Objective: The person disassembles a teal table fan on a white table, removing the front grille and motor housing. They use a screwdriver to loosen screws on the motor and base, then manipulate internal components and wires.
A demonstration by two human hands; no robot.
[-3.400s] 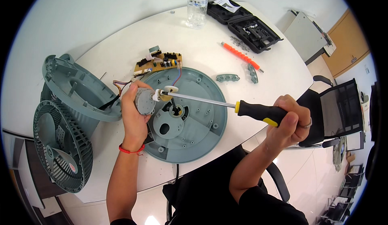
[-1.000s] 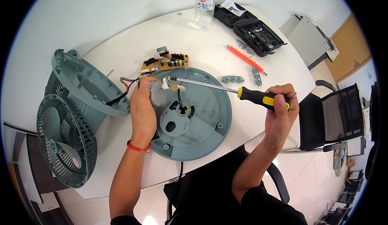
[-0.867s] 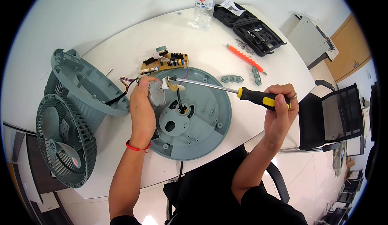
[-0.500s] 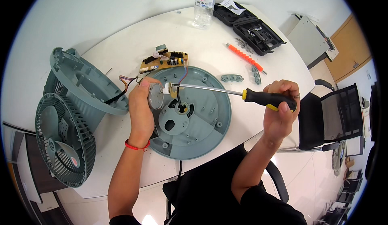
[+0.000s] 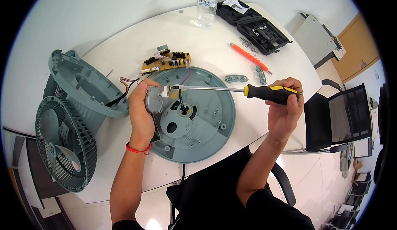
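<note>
My left hand is closed around a small round metal motor with a white plastic piece on its shaft. In my right hand is a screwdriver with a black and yellow handle. Its long shank runs leftward, and the tip meets the white piece. Both hands are above a round grey-green fan base, which has a black cable at its centre. Behind the motor, a brown circuit board rests at the base's far edge, with red and blue wires hanging from it.
At left lie the fan body and its grille with blades. Toward the back are a water bottle, an open black tool case, an orange flexible rod and two small grey parts. A black chair stands at right.
The screwdriver handle has turned in my right hand, showing more yellow. Motor and screwdriver have shifted slightly left together.
</note>
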